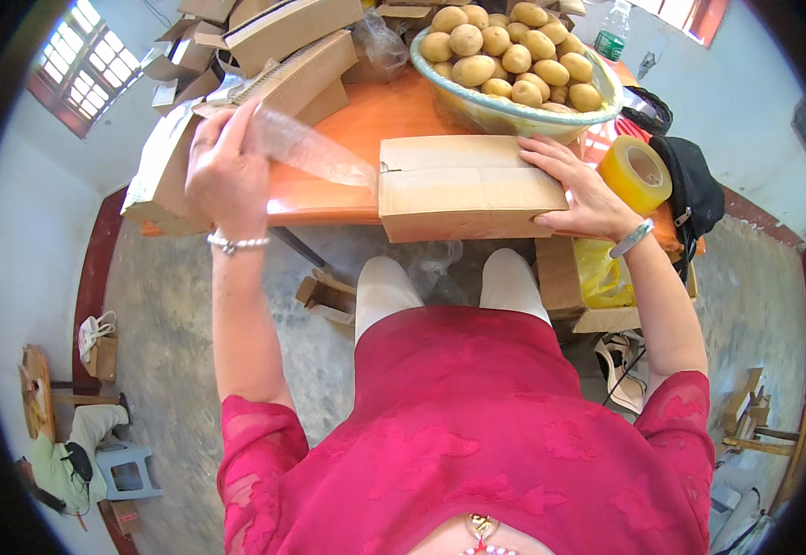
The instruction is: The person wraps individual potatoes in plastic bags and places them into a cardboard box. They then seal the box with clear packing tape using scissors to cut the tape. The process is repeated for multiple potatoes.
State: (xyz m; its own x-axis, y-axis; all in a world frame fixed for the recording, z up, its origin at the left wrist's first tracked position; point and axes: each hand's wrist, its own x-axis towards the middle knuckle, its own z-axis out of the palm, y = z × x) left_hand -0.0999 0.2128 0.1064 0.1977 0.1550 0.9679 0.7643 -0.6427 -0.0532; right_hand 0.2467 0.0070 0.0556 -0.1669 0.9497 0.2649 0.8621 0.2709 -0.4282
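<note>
A long closed cardboard box [467,185] lies at the table's front edge. Its top seam runs lengthwise, with a small torn spot at the left end. My right hand [588,190] grips the box's right end, fingers over the top and thumb at the front side. Raised to the left of the box, my left hand [227,176] pinches one end of a strip of clear tape [315,153]. The strip slants down from my fingers to the box's left end; whether it sticks there I cannot tell. A yellowish tape roll [636,174] stands beside my right hand.
Behind the box, a large basin [514,116] heaped with potatoes [518,57] stands on the orange table [329,199]. Several cardboard boxes [283,69] pile up at the back left. A black bag [688,180] and a plastic bottle [613,32] are at the right.
</note>
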